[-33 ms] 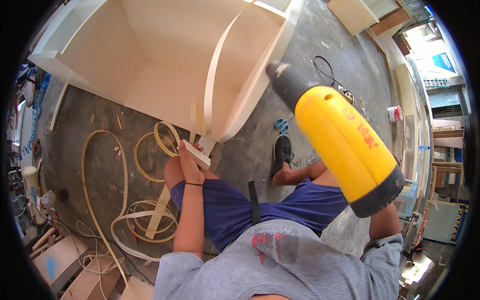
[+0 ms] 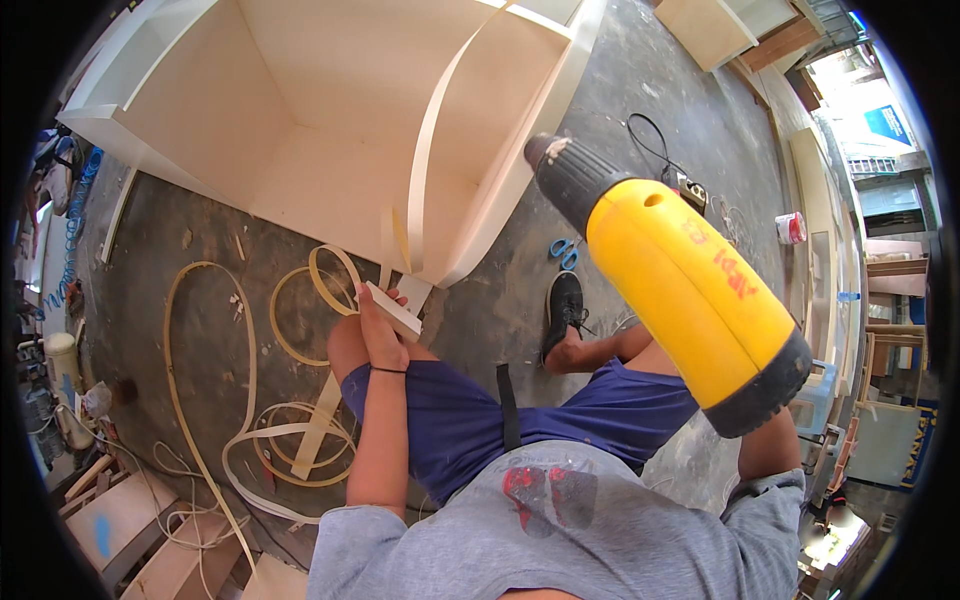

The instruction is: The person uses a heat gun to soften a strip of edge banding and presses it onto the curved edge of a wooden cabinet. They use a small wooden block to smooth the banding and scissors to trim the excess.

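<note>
Nothing has moved since the earlier picture, which shows the very same moment; my left hand (image 2: 381, 335) is closed around a small white block (image 2: 394, 311), fingers wrapped over its near end, just above my left knee; the block sits right against the loose end of the cream edge-banding strip (image 2: 428, 160), which rises in a long curve along the front edge of the open white cabinet carcass (image 2: 300, 110) lying on the concrete floor (image 2: 520, 300); the yellow heat gun (image 2: 690, 285) fills the right of my view, its dark nozzle pointing up toward the cabinet's side panel; my right hand is hidden behind the gun's body, so I cannot tell how it grips; loose coils of banding (image 2: 300, 440) lie on the floor to my left; blue-handled scissors (image 2: 563, 252) lie beyond my black shoe (image 2: 565, 310).
</note>
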Tool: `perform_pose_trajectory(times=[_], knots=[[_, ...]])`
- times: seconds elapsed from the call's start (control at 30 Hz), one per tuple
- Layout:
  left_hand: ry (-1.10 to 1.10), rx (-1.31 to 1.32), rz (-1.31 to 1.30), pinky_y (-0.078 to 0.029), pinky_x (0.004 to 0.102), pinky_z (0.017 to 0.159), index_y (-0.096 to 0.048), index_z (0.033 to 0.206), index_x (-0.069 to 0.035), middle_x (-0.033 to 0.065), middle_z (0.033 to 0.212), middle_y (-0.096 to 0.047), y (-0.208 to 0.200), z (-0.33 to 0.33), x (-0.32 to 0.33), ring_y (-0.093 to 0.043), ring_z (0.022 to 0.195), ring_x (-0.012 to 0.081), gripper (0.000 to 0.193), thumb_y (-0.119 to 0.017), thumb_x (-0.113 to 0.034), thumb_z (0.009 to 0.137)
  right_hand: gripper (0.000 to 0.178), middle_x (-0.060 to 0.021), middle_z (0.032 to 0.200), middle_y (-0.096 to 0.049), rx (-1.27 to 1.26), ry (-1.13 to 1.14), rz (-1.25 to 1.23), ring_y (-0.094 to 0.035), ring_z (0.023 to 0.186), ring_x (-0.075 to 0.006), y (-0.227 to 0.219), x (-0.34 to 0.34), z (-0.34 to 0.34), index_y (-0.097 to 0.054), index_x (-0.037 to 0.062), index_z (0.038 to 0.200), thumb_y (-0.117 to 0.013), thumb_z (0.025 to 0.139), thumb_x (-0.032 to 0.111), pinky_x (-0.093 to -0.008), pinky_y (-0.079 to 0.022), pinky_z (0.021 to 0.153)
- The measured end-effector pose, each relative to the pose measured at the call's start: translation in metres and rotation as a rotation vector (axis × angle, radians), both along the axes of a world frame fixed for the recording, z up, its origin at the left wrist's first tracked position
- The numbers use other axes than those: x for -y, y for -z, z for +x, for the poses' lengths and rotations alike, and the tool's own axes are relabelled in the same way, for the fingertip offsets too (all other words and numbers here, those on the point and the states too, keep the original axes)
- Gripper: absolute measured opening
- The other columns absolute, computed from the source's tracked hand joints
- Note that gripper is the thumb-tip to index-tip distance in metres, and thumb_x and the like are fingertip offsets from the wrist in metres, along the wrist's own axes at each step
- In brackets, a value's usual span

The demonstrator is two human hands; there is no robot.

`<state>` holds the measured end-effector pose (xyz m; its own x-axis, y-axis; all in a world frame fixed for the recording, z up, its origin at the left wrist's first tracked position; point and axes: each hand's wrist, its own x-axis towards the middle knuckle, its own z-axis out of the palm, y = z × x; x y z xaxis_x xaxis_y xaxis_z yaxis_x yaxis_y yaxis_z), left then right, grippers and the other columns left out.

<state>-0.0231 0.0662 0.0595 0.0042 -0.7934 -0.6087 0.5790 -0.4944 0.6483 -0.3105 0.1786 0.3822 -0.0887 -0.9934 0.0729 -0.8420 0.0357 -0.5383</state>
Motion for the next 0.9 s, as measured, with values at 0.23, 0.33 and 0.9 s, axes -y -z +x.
perform_pose_trajectory(times=[0.23, 0.33, 0.9], knots=[[0.018, 0.012, 0.020, -0.049, 0.0321, 0.075, -0.048, 0.114, -0.010, 0.0047, 0.089, -0.056, 0.007, -0.014, 0.001, -0.057, 0.084, 0.0178, 0.057, -0.053, -0.061, 0.089, 0.031, -0.0125, 0.101, -0.067, -0.049, -0.034, 0.012, -0.067, 0.089, -0.0228, -0.004, -0.005, -0.005, -0.063, 0.0007, 0.108, -0.070, 0.081, 0.014, -0.0314, -0.051, 0.076], [0.008, 0.070, 0.006, -0.049, 0.0320, 0.074, -0.048, 0.116, -0.010, 0.0050, 0.089, -0.056, 0.008, -0.002, 0.002, -0.057, 0.084, 0.0176, 0.056, -0.053, -0.059, 0.090, 0.031, -0.0122, 0.101, -0.067, -0.015, -0.075, 0.005, -0.066, 0.090, -0.0227, 0.010, -0.005, -0.008, -0.063, 0.0009, 0.109, -0.069, 0.081, 0.014, -0.0317, -0.051, 0.077], [0.139, 0.226, -0.142, -0.046, 0.0315, 0.080, -0.047, 0.117, -0.005, 0.0066, 0.094, -0.056, -0.007, -0.042, -0.003, -0.055, 0.090, 0.0174, 0.058, -0.047, -0.058, 0.093, 0.028, -0.0110, 0.105, -0.067, -0.477, -0.052, -0.250, -0.064, 0.095, -0.0222, 0.040, -0.029, -0.113, -0.062, 0.0020, 0.112, -0.066, 0.086, 0.013, -0.0331, -0.050, 0.084]])
